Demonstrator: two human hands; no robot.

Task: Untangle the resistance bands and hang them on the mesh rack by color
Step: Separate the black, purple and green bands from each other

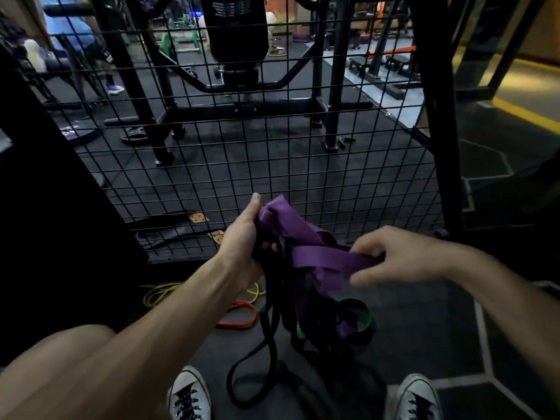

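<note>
Holding a soft, light tangle of bands (306,268) before the mesh rack (242,153), my left hand (242,237) has its grip curled round the bunched top. My right hand (403,256) pinches a flat purple strip, which runs roughly left to right. Limp black loops hang floorward; I'd take hold at a free end.

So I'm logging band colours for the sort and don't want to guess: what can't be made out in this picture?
- Head view: how many bands make up the tangle; the purple band covers the black loops.
- Green band: mostly hidden behind purple and black.
- Right hand: fingers motion-blurred, grip unclear.
- Left hand: its palm hides what it holds.
- Yellow band and red band: partly behind the left forearm.
</note>
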